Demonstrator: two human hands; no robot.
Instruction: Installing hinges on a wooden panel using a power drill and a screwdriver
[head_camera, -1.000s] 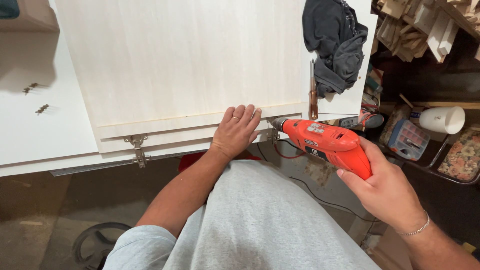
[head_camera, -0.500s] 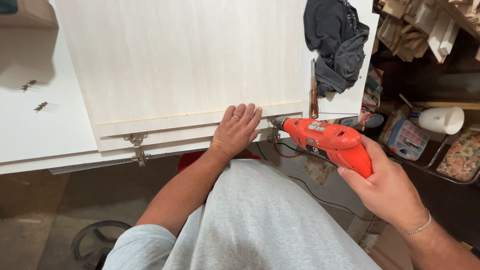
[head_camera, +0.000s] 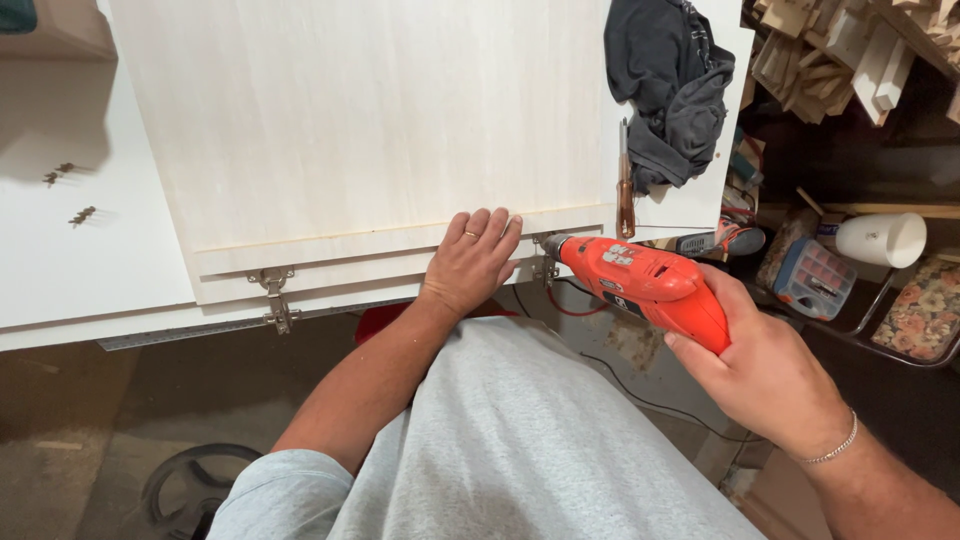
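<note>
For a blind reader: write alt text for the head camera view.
A person's right hand holds an orange power drill with its tip at a metal hinge on the edge of a pale wooden panel, while the left hand presses flat on that edge. A second hinge sits further left.

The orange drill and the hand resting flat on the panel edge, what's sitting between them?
In the head view, a metal hinge fixed to the pale wood panel edge lies between the left hand and the orange drill, whose tip points at it. The right hand holds the drill.
</note>
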